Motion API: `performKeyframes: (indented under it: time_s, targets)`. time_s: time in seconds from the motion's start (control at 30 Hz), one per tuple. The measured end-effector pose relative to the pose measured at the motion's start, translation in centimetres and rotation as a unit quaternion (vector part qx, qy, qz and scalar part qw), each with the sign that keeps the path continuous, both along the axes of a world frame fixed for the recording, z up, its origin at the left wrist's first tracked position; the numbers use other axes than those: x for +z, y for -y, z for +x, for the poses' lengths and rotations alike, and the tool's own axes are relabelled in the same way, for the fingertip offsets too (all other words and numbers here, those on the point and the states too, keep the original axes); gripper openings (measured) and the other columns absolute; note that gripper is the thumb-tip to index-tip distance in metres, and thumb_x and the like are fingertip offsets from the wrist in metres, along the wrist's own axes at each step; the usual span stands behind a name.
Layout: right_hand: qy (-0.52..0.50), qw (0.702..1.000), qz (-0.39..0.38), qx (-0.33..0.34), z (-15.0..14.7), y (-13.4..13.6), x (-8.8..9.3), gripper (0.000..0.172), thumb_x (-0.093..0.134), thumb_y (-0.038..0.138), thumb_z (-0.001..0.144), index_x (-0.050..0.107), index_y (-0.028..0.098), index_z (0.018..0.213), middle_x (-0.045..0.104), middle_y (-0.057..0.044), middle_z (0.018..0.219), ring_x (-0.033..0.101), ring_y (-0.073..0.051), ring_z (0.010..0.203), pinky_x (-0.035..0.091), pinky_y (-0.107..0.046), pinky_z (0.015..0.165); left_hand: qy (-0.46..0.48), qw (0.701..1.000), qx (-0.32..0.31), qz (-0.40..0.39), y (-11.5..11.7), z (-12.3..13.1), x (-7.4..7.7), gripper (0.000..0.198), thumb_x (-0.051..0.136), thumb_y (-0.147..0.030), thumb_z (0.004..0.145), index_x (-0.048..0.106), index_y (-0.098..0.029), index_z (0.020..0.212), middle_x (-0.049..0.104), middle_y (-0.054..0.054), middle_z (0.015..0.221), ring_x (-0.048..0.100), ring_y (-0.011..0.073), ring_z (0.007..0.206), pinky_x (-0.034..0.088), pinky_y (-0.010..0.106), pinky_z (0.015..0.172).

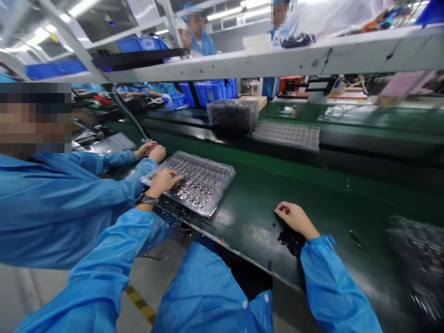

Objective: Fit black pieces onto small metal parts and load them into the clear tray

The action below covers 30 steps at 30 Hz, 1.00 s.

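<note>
A clear plastic tray (222, 178) with rows of small metallic parts lies on the green work surface. Over its left half is my left hand (163, 181), a dark wristband on the wrist, fingertips drawn together at the parts; whatever they pinch is too small to make out. Farther right, my right hand (294, 218) hovers by a loose pile of small black pieces (291, 241). Its fingers are curled with thumb against forefinger, and any piece between them is hidden.
A co-worker in a blue sleeve (104, 173) sits close on my left, hands near the tray's far-left corner. Behind stand stacked clear trays (232, 115) and a flat tray (286, 135). A blurred stack of filled trays (421, 259) is at right. A shelf beam (243, 67) crosses above.
</note>
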State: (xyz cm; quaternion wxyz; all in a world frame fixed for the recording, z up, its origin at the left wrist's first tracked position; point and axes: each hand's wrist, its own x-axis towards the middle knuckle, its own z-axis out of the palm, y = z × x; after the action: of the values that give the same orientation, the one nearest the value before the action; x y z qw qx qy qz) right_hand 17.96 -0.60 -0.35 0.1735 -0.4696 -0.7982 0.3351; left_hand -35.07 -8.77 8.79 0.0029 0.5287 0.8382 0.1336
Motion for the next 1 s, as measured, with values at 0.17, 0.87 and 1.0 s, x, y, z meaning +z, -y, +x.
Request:
performKeyframes:
  time_s: [0.17,0.87,1.0]
  targets:
    - [-0.046,0.994,-0.084,0.058,0.5,0.1,0.5,0.015,0.061,0.027,0.080,0.072,0.017,0.082,0.063,0.000,0.064,0.054,-0.014,0.059,0.040,-0.024,0.059,-0.043,0.994,-0.074,0.073,1.1,3.3,2.2,0.038,0.053,-0.054,0.087,0.072,-0.022,0.086,0.072,0.008,0.094,0.069,0.0305,0.096,0.054,0.041,0.096]
    - [-0.164,0.969,-0.177,0.045,-1.0,1.1,0.9,0.012,0.070,0.008,0.072,0.065,0.017,0.078,0.067,0.004,0.061,0.064,-0.012,0.058,0.046,-0.020,0.060,0.340,0.876,-0.341,0.023,-13.9,35.4,-2.7,0.019,0.064,-0.030,0.088,0.076,-0.016,0.084,0.078,0.006,0.087,0.071,0.0220,0.083,0.053,0.030,0.078]
    - [-0.197,0.965,-0.167,0.036,-0.7,0.7,0.3,0.013,0.070,0.006,0.070,0.066,0.017,0.076,0.069,0.003,0.065,0.066,-0.012,0.061,0.048,-0.020,0.062,0.295,0.909,-0.295,-0.016,-21.6,40.0,-4.9,0.012,0.066,-0.021,0.086,0.075,-0.017,0.078,0.079,0.008,0.085,0.072,0.0233,0.087,0.052,0.030,0.081]
